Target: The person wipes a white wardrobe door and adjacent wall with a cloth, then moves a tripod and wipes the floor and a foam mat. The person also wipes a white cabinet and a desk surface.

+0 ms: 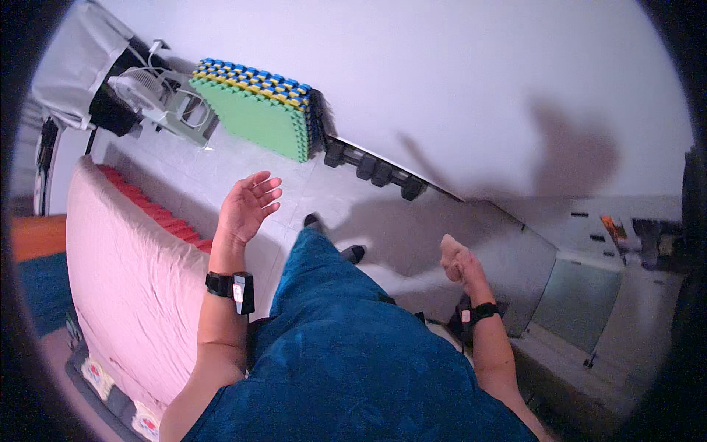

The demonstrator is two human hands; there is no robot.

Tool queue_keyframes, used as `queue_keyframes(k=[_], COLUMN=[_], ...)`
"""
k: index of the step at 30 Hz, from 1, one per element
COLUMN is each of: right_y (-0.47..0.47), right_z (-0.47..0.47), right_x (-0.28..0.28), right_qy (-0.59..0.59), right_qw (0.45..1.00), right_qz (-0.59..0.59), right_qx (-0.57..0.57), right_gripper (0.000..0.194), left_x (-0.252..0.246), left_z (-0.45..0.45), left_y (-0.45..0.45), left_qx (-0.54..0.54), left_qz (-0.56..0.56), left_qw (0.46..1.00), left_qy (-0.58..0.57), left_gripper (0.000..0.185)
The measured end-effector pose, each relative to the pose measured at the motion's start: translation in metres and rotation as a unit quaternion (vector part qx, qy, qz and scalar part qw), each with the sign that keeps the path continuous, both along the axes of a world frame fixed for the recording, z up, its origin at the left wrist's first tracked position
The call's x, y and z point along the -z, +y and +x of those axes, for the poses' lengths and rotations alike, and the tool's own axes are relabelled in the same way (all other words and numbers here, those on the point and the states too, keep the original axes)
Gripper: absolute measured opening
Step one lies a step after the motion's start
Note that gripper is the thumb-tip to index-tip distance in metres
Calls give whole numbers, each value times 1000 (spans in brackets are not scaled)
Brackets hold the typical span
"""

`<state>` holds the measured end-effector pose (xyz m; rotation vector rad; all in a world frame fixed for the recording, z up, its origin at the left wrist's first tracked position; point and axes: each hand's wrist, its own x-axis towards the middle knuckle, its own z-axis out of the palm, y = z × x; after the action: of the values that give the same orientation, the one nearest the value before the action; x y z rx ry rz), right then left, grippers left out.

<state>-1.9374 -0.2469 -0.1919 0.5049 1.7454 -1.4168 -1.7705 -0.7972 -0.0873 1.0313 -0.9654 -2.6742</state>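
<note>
My left hand (247, 209) is held out over the tiled floor (237, 154), palm up, with its fingers apart and nothing in it. It is nearest to the bed (149, 265) with its pink sheet, which it does not touch. My right hand (461, 259) hangs in the air on the other side of my body, its fingers bent inward; whether they are closed is hard to tell, and no object shows in it. Both wrists wear black straps with small devices. Between the arms are my blue garment (353, 342) and dark socks (353, 253).
Green, yellow and blue foam mats (259, 119) stand stacked against the white wall. Beside them are a white fan (141, 88) and black dumbbells (375, 170) on the floor. A glass-like panel (577, 301) is at the right. Red fabric (157, 212) runs along the bed.
</note>
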Motion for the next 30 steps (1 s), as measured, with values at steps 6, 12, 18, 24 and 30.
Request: queue_keyframes(k=[6, 12, 18, 24, 30], right_y=[-45, -26, -12, -66, -132], right_z=[-68, -111, -185, -250, -245], right_x=[-16, -28, 15, 121, 249], right_qy=[101, 131, 186, 150, 251], right_qw=[983, 898, 831, 783, 703], right_qz=[97, 168, 173, 104, 71], right_qx=[-120, -385, -496, -595, -662], right_gripper=[38, 48, 51, 50, 50], left_x=[28, 67, 104, 229, 351], left_z=[-8, -69, -98, -77, -106], left_y=[-33, -34, 22, 120, 228], left_qx=[-99, -163, -240, -375, -457], left_qz=[9, 57, 61, 139, 273], left_qw=[995, 982, 968, 916, 847], left_qy=[28, 70, 43, 42, 7], left_gripper=[33, 30, 28, 28, 22])
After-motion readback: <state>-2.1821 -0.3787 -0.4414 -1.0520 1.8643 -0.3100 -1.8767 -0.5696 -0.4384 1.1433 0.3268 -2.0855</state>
